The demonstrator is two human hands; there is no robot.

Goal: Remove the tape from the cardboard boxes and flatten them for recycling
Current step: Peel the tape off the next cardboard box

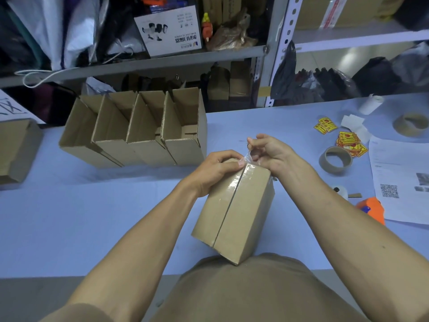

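Pinching the clear tape (248, 156), the right hand (272, 154) is peeling while the left hand (217, 169) is gripping the sealed box (234, 210). Four opened boxes (137, 129) are standing unflattened at ten o'clock on the tabletop (92, 217), so most work is remaining.

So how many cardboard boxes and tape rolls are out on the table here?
Open boxes in a row: 4
Taped box in both hands: 1
Open box at the left edge: 1
Brown tape rolls, nearer and farther: 2
Total: 8
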